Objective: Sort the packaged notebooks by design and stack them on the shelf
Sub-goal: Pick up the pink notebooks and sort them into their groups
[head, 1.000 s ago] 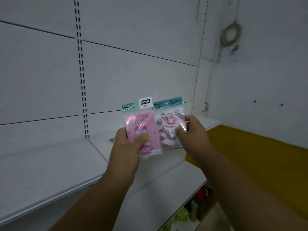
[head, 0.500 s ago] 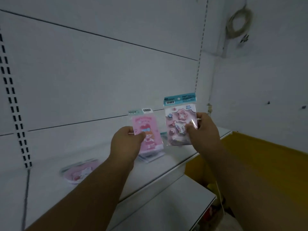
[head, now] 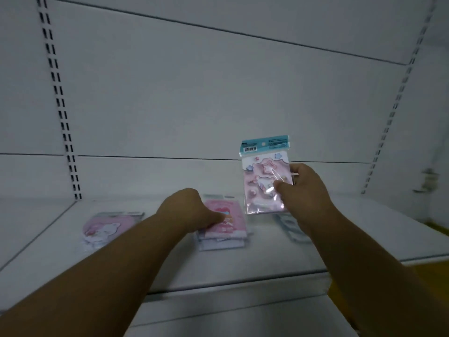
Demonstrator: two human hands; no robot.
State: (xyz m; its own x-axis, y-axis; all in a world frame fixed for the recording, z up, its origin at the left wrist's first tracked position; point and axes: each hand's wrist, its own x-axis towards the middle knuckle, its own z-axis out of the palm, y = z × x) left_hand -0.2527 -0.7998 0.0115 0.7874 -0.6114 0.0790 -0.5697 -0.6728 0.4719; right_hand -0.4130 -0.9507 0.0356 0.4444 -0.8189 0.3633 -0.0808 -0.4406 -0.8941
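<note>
The right hand (head: 307, 188) pinches a packaged star-design notebook (head: 266, 177) by its right edge, thumb on the front, holding it upright above the shelf (head: 243, 266); its long axis stands vertical and the teal header card points up. The left hand (head: 192, 211) grips a pink girl-design notebook (head: 229, 221) at its left edge, lying flat on a middle stack (head: 221, 240) with its long axis running from the shelf's front edge toward the back panel (head: 218, 93), header toward the back. Toward the shelf's left end lies a pink round-design notebook (head: 109, 227), flat. Under the right wrist, toward the right end, lies another pile (head: 291, 229), blurred and partly hidden.
</note>
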